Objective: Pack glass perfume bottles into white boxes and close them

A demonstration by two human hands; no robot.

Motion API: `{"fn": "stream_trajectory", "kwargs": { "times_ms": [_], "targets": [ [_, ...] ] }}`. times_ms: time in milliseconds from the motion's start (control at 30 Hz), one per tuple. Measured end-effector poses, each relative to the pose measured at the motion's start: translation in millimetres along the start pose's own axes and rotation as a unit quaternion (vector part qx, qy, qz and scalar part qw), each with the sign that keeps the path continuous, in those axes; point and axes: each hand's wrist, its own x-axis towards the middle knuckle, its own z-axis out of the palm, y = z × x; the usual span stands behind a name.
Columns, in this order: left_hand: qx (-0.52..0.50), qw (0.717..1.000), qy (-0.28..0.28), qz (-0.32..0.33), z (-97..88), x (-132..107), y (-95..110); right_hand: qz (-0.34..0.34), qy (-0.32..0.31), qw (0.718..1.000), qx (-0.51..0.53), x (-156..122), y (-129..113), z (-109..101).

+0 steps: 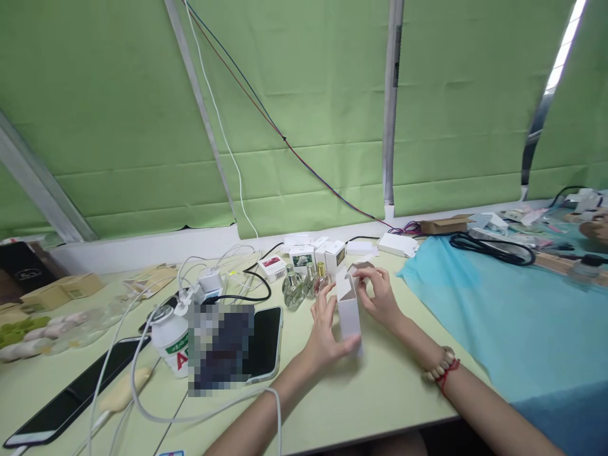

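A small white cardboard box (350,315) stands tilted over the pale table, its top flaps open. My left hand (327,332) grips it from the left side, the thumb near its lower end. At the upper right, my right hand (377,294) pinches an open flap (361,268) of the same box. Just behind my left hand, several glass perfume bottles stand together, a clear one (293,290) and a gold-capped one (321,277) among them. Small printed boxes (303,259) sit close behind the bottles. The inside of the white box is mostly hidden.
Left of my hands lie a phone (266,342), a white bottle (170,339), a dark tablet-like device (80,392) and looping white cables (209,415). A blue cloth (456,316) covers the right side, with a coiled black cable (494,248) on it.
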Motion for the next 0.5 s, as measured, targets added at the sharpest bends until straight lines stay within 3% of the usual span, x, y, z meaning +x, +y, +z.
{"fn": "stream_trajectory", "kwargs": {
  "times_ms": [133, 300, 400, 500],
  "targets": [
    [-0.013, 0.999, -0.042, -0.002, -2.2, -1, -2, 0.008, 0.027, 0.997, 0.068, 1, -2, 0],
    [-0.045, 0.996, -0.074, 0.010, -6.0, -1, -8, 0.043, -0.015, 0.987, 0.151, 2, -1, 0],
    [-0.051, 0.996, -0.070, -0.009, -4.7, -1, -12, 0.109, -0.026, 0.980, 0.166, 1, -3, 2],
    [-0.053, 0.996, -0.042, -0.051, -1.8, 0, -12, 0.218, -0.089, 0.935, 0.267, -1, -8, 6]
  ]
}}
